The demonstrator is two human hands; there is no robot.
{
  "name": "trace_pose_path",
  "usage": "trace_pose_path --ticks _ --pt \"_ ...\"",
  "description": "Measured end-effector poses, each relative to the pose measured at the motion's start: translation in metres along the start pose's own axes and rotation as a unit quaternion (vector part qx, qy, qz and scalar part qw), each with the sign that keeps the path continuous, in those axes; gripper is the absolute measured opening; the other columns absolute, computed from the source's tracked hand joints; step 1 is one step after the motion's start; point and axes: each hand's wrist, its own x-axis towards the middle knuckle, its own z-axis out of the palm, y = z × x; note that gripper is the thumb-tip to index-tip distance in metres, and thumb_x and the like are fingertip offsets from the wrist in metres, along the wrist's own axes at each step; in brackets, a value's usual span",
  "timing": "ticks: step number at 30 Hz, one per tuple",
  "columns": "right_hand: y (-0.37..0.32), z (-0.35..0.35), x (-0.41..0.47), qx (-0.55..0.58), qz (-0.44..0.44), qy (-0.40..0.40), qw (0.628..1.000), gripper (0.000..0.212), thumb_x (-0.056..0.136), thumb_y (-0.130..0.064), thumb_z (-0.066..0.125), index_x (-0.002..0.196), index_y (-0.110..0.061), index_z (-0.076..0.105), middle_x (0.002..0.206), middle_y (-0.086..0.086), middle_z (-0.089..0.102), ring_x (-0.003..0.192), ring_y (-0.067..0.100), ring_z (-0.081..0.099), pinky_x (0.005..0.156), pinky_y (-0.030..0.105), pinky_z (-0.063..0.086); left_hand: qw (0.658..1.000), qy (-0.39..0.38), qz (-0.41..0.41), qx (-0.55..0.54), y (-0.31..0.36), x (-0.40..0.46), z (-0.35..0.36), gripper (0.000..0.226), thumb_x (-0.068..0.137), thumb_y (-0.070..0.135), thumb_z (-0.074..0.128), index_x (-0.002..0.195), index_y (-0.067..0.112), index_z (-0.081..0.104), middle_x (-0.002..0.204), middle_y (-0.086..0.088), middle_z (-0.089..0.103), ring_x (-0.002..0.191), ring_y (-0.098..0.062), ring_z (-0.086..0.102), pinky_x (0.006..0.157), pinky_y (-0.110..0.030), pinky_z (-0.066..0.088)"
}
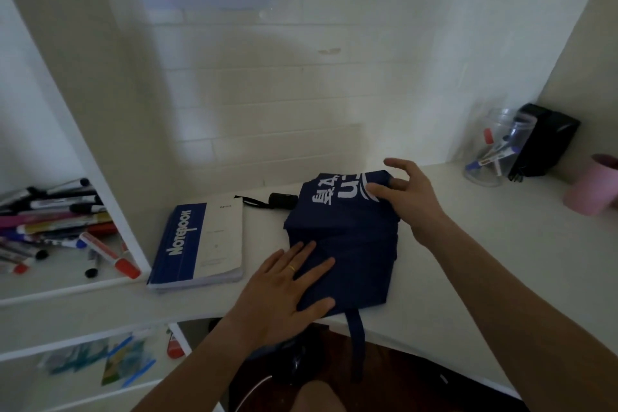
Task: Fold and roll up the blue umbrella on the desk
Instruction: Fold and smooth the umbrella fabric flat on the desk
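Dark blue fabric umbrella (344, 244) with white lettering lies flattened on white surface (468, 244), long axis running near edge to far, black handle (283, 201) at far-left end pointing toward blue-and-white notebook (200, 244). Left hand (284, 291) presses near end, fingers straight. Right hand (406, 197) touches far lettered end, fingers spread, loosely bent.
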Motion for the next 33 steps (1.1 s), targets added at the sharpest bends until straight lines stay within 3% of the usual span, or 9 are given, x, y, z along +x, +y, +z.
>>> trace_pose_path --ticks 7,11,18,21,24,27,29,31,33 --pt "0.03 -0.019 -0.044 -0.071 -0.143 -0.045 0.986 0.043 0.077 0.003 0.08 0.111 -0.02 0.07 0.101 0.007 0.075 0.092 0.024 0.072 0.08 0.034 0.062 0.999 0.031 0.006 -0.009 -0.001 -0.001 0.001 0.067 0.1 0.073 0.022 0.159 0.042 0.019 0.169 -0.002 0.021 0.154 -0.022 0.024 0.125 -0.046 0.021" --pt "0.053 -0.03 -0.062 -0.116 -0.138 -0.041 0.983 0.039 0.08 0.002 0.077 0.112 -0.02 0.072 0.089 0.012 0.074 0.083 0.023 0.072 0.081 0.034 0.062 0.999 0.038 0.009 -0.018 -0.002 -0.002 0.001 0.067 0.1 0.073 0.023 0.159 0.041 0.022 0.162 -0.002 0.037 0.148 -0.022 0.035 0.124 -0.048 0.025" --pt "0.082 -0.041 -0.086 -0.208 -0.148 -0.081 0.964 0.02 0.086 -0.003 0.072 0.09 -0.021 0.076 0.091 -0.006 0.077 0.088 0.009 0.073 0.084 0.026 0.058 0.996 0.06 0.015 -0.06 0.002 -0.004 -0.006 0.064 0.098 0.07 0.038 0.153 0.038 0.038 0.158 0.006 0.043 0.144 -0.015 0.032 0.125 -0.033 0.022" --pt "0.087 -0.036 -0.097 -0.234 -0.149 -0.081 0.957 0.019 0.084 -0.007 0.075 0.085 -0.025 0.074 0.088 -0.011 0.075 0.082 0.003 0.072 0.081 0.017 0.055 0.995 0.062 -0.016 -0.08 0.005 -0.004 -0.01 0.068 0.096 0.074 0.039 0.154 0.038 0.036 0.157 0.007 0.044 0.145 -0.017 0.035 0.125 -0.03 0.017" --pt "0.09 -0.03 -0.1 -0.254 -0.154 -0.061 0.953 0.021 0.08 -0.009 0.08 0.08 -0.028 0.07 0.084 -0.014 0.074 0.073 0.002 0.069 0.073 0.01 0.052 0.987 0.124 -0.092 -0.054 0.012 -0.01 -0.01 0.085 0.084 0.085 0.043 0.147 0.028 0.048 0.148 0.002 0.05 0.141 -0.018 0.038 0.12 -0.039 0.031" --pt "0.093 -0.028 -0.101 -0.277 -0.172 -0.056 0.944 0.024 0.079 -0.011 0.079 0.077 -0.032 0.067 0.08 -0.01 0.073 0.071 0.004 0.068 0.072 0.015 0.054 0.939 0.137 -0.225 -0.22 0.021 -0.017 -0.024 0.079 0.07 0.09 0.052 0.117 0.028 0.062 0.123 0.006 0.056 0.118 -0.01 0.047 0.096 -0.027 0.042" --pt "0.095 -0.027 -0.102 -0.29 -0.189 -0.054 0.936 0.026 0.08 -0.011 0.078 0.077 -0.033 0.065 0.082 -0.012 0.072 0.074 0.005 0.066 0.074 0.017 0.054 0.838 0.136 -0.284 -0.445 0.026 -0.011 -0.039 0.08 0.07 0.091 0.051 0.108 0.022 0.068 0.113 0.006 0.07 0.106 -0.011 0.063 0.089 -0.027 0.05" --pt "0.095 -0.026 -0.102 -0.311 -0.206 -0.054 0.926 0.031 0.08 -0.01 0.078 0.076 -0.037 0.062 0.086 -0.015 0.07 0.078 0.003 0.064 0.075 0.015 0.051 0.787 0.15 -0.324 -0.502 0.026 0.004 -0.047 0.069 0.081 0.08 0.053 0.112 0.019 0.065 0.1 0.007 0.073 0.095 -0.008 0.069 0.082 -0.026 0.053" --pt "0.093 -0.025 -0.101 -0.324 -0.218 -0.051 0.919 0.039 0.079 -0.008 0.079 0.075 -0.041 0.059 0.087 -0.016 0.07 0.081 0.002 0.063 0.074 0.009 0.046 0.775 0.156 -0.335 -0.513 0.027 0.019 -0.052 0.051 0.091 0.058 0.063 0.123 0.023 0.045 0.096 0.003 0.072 0.087 -0.007 0.07 0.075 -0.025 0.056"
